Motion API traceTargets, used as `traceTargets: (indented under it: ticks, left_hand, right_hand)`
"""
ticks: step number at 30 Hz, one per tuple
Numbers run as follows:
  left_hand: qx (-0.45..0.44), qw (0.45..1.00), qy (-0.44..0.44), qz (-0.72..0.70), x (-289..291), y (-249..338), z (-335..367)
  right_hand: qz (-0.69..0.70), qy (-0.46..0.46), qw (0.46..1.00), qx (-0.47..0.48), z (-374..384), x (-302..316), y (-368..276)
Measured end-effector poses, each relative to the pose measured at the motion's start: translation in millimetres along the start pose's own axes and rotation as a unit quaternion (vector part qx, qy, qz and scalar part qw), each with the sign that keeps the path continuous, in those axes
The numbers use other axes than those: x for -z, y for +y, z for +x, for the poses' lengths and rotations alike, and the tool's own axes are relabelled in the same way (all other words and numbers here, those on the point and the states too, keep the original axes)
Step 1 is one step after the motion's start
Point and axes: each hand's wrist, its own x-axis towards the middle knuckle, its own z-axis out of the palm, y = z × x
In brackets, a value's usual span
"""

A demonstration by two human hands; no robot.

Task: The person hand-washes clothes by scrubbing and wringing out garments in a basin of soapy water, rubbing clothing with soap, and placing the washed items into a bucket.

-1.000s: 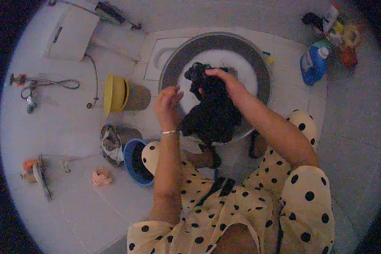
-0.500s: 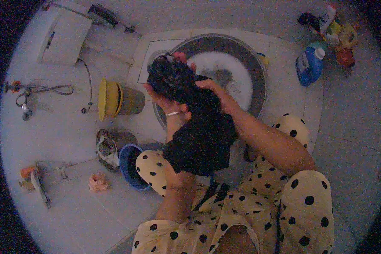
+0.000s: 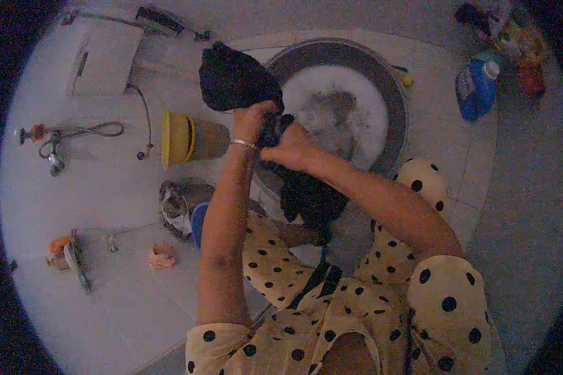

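Observation:
A dark black garment (image 3: pixel 239 80) is bunched up and held in front of me. My left hand (image 3: pixel 255 122), with a bracelet at its wrist, grips the middle of it. Just right of it and slightly nearer, my right hand (image 3: pixel 292 147) is closed round the same garment. One bulky end sticks out to the far left past the left hand. The other end hangs below the right hand, toward my knees. Behind the hands stands a large round grey basin (image 3: pixel 396 119) with white suds (image 3: pixel 369 94) and a murky patch in the water.
Left of the basin are a yellow bucket (image 3: pixel 175 139), a bin with a liner (image 3: pixel 174 209) and a partly hidden blue tub (image 3: pixel 197 225). A pink crumpled item (image 3: pixel 162 255) lies on the floor. At the right stands a blue detergent bottle (image 3: pixel 477 87) beside several packages.
My hands have come together and tightened on the garment's middle. Its bulky end has swung up and left, while the lower part hangs nearer the basin's front.

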Motion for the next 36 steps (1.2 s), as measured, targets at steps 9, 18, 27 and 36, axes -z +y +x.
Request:
traceTargets:
  ticks: [9,18,27,36]
  left_hand:
    - [0.014,0.914,0.124,0.386,-8.2,-94.9,46.6]
    - [0.017,0.916,-0.06,0.396,18.1,-96.3,59.2]
    - [0.101,0.86,-0.044,-0.498,39.9,-82.2,-23.3]
    - [0.106,0.898,-0.07,-0.422,21.0,-26.1,-4.7]
  right_hand:
    - [-0.152,0.02,0.984,-0.088,5.4,-31.6,32.0]
    - [-0.055,-0.009,0.993,-0.102,45.2,-22.6,58.3]
    - [0.499,-0.186,0.829,-0.171,32.6,-2.7,-3.6]
    - [0.507,-0.168,0.827,-0.177,-5.4,-5.5,11.8]
